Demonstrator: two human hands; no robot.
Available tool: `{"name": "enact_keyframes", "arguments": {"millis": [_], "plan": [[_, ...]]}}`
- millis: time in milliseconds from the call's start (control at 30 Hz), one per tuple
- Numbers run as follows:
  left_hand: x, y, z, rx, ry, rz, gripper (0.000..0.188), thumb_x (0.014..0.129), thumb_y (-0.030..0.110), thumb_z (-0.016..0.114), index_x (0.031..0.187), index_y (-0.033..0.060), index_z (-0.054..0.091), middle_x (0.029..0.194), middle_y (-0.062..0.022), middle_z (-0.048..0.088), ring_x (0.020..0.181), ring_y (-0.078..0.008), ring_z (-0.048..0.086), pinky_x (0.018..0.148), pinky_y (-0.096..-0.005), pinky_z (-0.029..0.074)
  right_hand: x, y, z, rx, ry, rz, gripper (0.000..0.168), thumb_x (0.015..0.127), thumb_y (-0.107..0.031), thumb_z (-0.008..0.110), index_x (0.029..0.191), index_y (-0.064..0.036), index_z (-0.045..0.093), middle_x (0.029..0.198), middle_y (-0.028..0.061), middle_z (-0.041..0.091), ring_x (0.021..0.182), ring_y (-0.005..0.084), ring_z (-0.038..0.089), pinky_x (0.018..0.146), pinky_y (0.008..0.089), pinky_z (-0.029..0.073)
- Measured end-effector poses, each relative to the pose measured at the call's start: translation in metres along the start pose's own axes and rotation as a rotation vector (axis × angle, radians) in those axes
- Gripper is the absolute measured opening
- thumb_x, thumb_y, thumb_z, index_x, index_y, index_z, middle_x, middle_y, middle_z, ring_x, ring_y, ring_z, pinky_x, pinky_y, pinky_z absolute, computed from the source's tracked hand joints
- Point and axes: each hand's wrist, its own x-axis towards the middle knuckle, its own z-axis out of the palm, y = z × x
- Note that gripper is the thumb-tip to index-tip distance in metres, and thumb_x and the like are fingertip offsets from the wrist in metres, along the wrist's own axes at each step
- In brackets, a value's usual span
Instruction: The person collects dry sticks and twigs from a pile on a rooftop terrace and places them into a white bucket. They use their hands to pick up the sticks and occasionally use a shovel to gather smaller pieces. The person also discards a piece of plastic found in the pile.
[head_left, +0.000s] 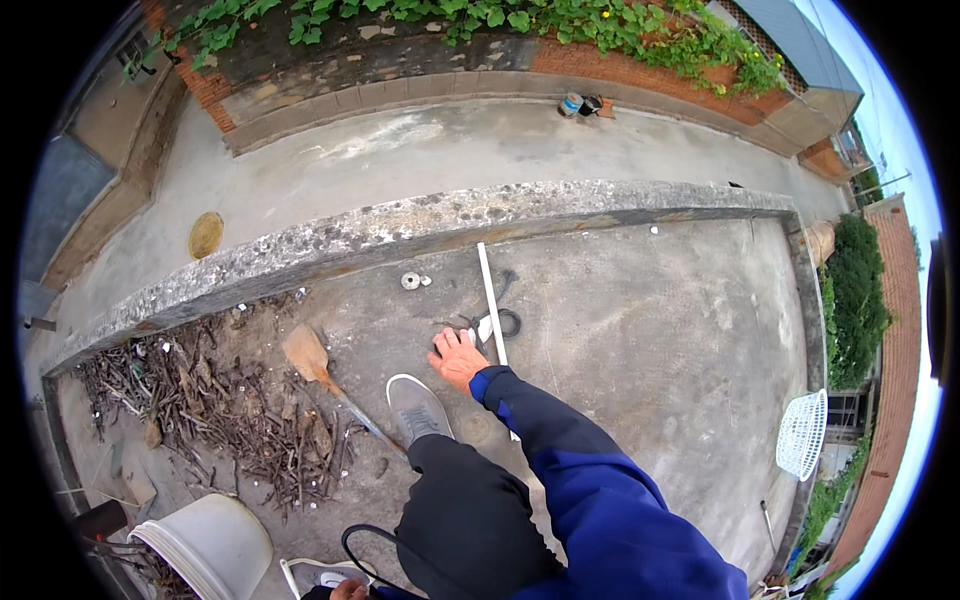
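Observation:
My right hand (457, 360) reaches down to the concrete floor just ahead of my shoe (418, 409). Its fingers are slightly spread over a dark item beside a white piece (485, 328); its palm and whatever lies under it are hidden. A coiled black cord (509, 323) lies close by, partly behind a long white pipe (489, 285). At the bottom edge only part of my left hand (349, 589) shows, and its grip is cut off. Near it a black cable or hose (367, 527) arches across my trouser leg.
A shovel (306, 352) lies beside a heap of sticks (247, 420). A white bucket (217, 544) stands lower left. A low concrete parapet (420, 217) borders the rooftop. A small roll (410, 280) lies near it; a white plastic basket (801, 435) is at the right edge.

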Motion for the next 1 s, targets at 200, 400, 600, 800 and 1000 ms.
{"name": "enact_keyframes", "arguments": {"millis": [200,400,600,800,1000], "plan": [[-0.02,0.022,0.005,-0.018,0.041,-0.081,0.022,0.094,0.016,0.074,0.113,0.0048,0.076,0.094,-0.0088,0.078,0.088,-0.0179,0.075,0.081,-0.0329,0.06,0.008,0.019,0.02,-0.128,-0.093,0.186,0.038,0.097,-0.019,0.056,0.133,-0.009,0.066,0.138,0.0236,0.058,0.135,0.0447,0.049,0.104,0.0643,0.038],[-0.034,0.071,0.009,-0.05,0.024,-0.239,0.026,0.094,0.021,0.075,0.115,0.0047,0.076,0.094,-0.0088,0.079,0.086,-0.0181,0.076,0.077,-0.0338,0.06,0.047,0.039,-0.006,-0.187,-0.064,0.264,0.037,0.097,-0.018,0.056,0.131,-0.009,0.068,0.139,0.0245,0.059,0.134,0.045,0.049,0.104,0.0676,0.036],[-0.04,0.093,0.011,-0.261,0.014,-0.448,0.033,0.098,0.022,0.072,0.122,0.0003,0.072,0.1,-0.0128,0.078,0.088,-0.0216,0.078,0.073,-0.0361,0.061,0.165,0.02,-0.027,-0.131,0.033,0.16,0.033,0.097,-0.019,0.057,0.126,-0.01,0.071,0.135,0.0222,0.063,0.132,0.0433,0.053,0.103,0.0668,0.04],[-0.056,0.149,0.014,-0.207,0.051,-0.466,0.034,0.096,0.019,0.07,0.122,-0.0017,0.072,0.101,-0.0156,0.078,0.087,-0.0236,0.079,0.074,-0.0354,0.061,0.182,0.019,-0.006,-0.068,-0.136,0.113,0.043,0.094,-0.018,0.059,0.136,-0.012,0.065,0.134,0.0241,0.061,0.126,0.0419,0.057,0.096,0.0602,0.049],[-0.037,0.143,0.015,-0.214,0.091,-0.319,0.036,0.094,0.02,0.069,0.123,-0.0002,0.072,0.103,-0.015,0.079,0.085,-0.023,0.078,0.08,-0.0354,0.061,0.092,0.053,0.025,-0.078,-0.049,0.232,0.052,0.095,-0.016,0.057,0.147,-0.012,0.057,0.146,0.0255,0.051,0.13,0.0429,0.053,0.098,0.0571,0.048]]}}
